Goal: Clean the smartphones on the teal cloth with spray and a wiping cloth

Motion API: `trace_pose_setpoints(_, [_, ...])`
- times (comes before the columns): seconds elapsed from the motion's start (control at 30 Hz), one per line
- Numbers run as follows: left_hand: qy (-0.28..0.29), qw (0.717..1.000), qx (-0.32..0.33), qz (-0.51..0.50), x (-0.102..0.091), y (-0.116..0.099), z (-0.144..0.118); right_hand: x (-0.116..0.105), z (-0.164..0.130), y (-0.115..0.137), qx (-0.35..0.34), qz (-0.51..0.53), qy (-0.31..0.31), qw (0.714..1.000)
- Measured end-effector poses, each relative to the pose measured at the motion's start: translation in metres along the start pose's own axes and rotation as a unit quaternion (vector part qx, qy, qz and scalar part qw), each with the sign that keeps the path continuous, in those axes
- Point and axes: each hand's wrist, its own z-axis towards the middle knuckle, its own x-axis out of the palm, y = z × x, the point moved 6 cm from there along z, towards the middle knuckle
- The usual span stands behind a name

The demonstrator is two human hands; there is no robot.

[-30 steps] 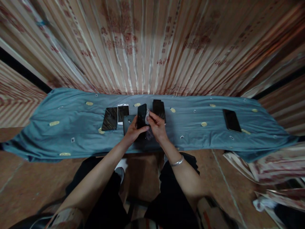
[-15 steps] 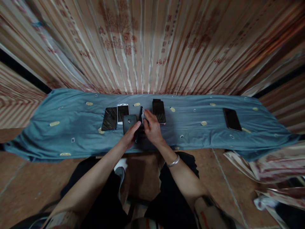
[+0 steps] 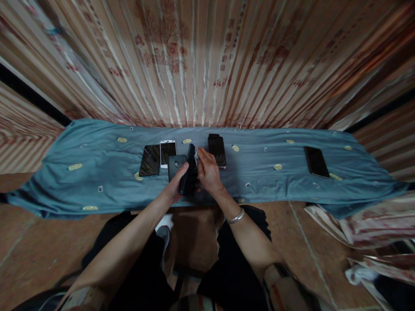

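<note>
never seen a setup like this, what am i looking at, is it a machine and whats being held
No machine: these are a person's two bare hands, seen by one camera worn on the head, looking forward and down. The left hand holds a tilted phone; the right hand pinches something pale beside it, perhaps a tissue. On the blue cloth to the left lie a black phone, a white-framed phone and a grey phone. Right of the hands lies a dark phone, and farther right another phone.

Dark phones [image 3: 187, 179]: at least five, possibly more stacked
White-framed phone [image 3: 167, 152]: one
Hands [image 3: 209, 172]: two
Pale wipe [image 3: 196, 155]: one
Silver bracelet [image 3: 236, 218]: one
Blue cloth [image 3: 259, 181]: one
</note>
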Motion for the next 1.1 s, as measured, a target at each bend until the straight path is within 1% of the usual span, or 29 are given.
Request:
trace_pose_setpoints(0.1, [-0.002,1.0,0.001,0.001,0.0,-0.002,-0.001,-0.001,0.001,-0.002,0.008,-0.002,-0.002,1.0])
trace_pose_setpoints(0.3, [-0.005,0.999,-0.038,0.007,0.008,0.01,0.0,-0.01,0.002,0.008,-0.029,0.001,-0.02,0.999])
trace_pose_setpoints(0.4, [0.005,1.0,-0.026,0.003,0.011,0.005,-0.003,-0.009,0.003,0.004,-0.015,0.005,-0.01,1.0])
trace_pose_setpoints(0.53, [0.013,1.0,0.016,-0.018,0.011,-0.009,-0.008,-0.003,0.004,-0.007,0.016,0.003,0.006,1.0])
trace_pose_setpoints(0.63, [0.02,0.999,0.036,-0.02,0.01,-0.013,-0.009,-0.001,0.004,-0.011,0.033,0.005,0.014,0.999])
trace_pose_setpoints(0.73, [0.017,1.0,0.023,-0.007,0.008,-0.009,-0.006,-0.003,0.003,-0.008,0.028,0.006,0.011,1.0])
trace_pose_setpoints(0.83, [0.011,1.0,0.005,-0.001,0.008,-0.003,-0.003,-0.007,0.001,-0.001,-0.002,0.004,0.002,1.0])
trace_pose_setpoints(0.93, [-0.002,1.0,-0.004,-0.013,0.009,-0.003,-0.003,-0.007,0.0,0.004,-0.022,0.0,0.003,1.0])
trace_pose_setpoints(1.0, [-0.003,1.0,-0.001,-0.017,0.009,-0.005,-0.004,-0.006,0.0,0.001,-0.013,-0.004,0.006,1.0])
trace_pose_setpoints(1.1, [0.012,1.0,0.011,-0.014,0.009,-0.008,-0.005,-0.003,0.0,-0.007,0.016,-0.004,0.012,1.0])
